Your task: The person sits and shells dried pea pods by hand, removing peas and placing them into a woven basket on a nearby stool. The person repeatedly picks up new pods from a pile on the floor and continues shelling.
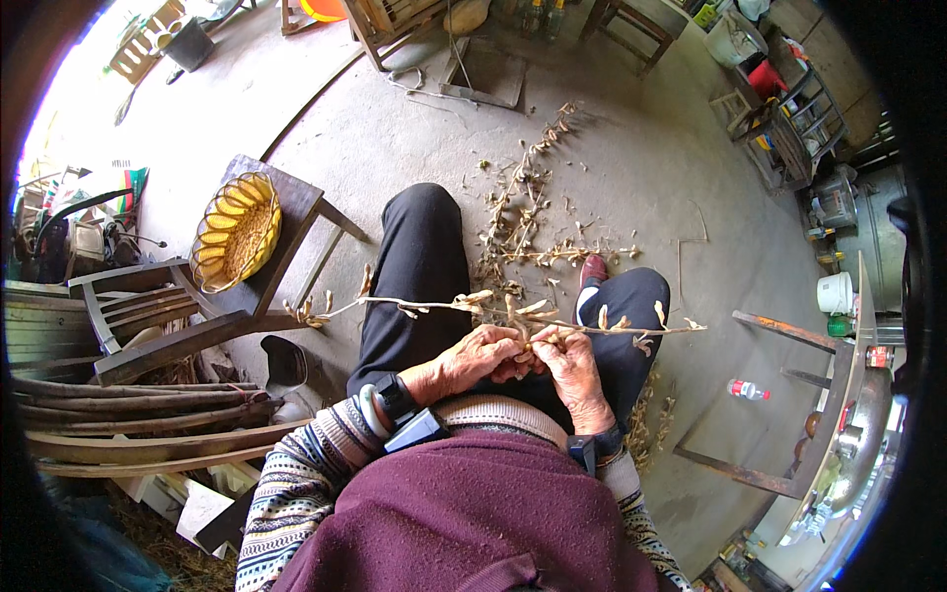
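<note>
A long dried bean stalk [423, 303] with brown pods, probably soybean, lies crosswise above my lap. My left hand [484, 355] and my right hand [568, 362] meet near its middle, fingers pinched on a pod cluster [527, 348]. The fingers partly hide the pods between them. To the left, a yellow woven basket [244, 233] with a looped rim holds a layer of pale beans [250, 240]. It rests on a dark wooden bench [274, 181]. More dried stalks [518, 214] with pods lie strewn on the floor beyond my knees.
Bamboo poles [148, 407] and a wooden chair [140, 303] crowd the left. On the right are a wooden frame [784, 481] and a plastic bottle [749, 390] with a red cap. A shallow wooden box [484, 74] sits on the concrete floor ahead.
</note>
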A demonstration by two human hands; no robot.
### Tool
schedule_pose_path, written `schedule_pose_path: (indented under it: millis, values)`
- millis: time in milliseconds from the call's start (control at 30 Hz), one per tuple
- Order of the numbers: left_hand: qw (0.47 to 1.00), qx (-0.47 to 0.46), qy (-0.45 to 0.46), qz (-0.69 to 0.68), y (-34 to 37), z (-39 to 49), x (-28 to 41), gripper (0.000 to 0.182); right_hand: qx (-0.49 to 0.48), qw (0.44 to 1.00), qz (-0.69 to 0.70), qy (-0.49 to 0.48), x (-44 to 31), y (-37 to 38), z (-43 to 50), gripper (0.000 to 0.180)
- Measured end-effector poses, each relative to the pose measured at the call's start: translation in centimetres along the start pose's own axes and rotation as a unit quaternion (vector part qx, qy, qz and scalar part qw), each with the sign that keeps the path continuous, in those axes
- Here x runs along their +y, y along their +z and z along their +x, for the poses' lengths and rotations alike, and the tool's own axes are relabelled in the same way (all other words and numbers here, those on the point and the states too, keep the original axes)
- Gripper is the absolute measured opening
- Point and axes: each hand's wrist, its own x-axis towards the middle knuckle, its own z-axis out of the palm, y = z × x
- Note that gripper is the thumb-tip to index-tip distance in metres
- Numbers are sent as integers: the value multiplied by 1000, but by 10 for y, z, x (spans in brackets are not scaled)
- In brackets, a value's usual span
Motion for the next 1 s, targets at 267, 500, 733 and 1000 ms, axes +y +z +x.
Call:
schedule_pose_path:
  millis: [267, 500, 733, 1000]
  values:
    - [1000, -12, -8, 17, 3, 1, 2, 40, -18, 999, 44, 13, -2, -1, -4, 9]
    - [998, -6, -32, -49, 2, 1, -4, 36, -31, 999, 40, -4, -10, 1, -7, 13]
    - [971, -78, -98, -203, 2, 1, -1, 30, -51, 976, 209, 34, -16, 1, -14, 18]
    - [954, -156, -80, -243, 9, -3, 3, 33, -75, 970, 227, -34, -18, -2, -26, 20]
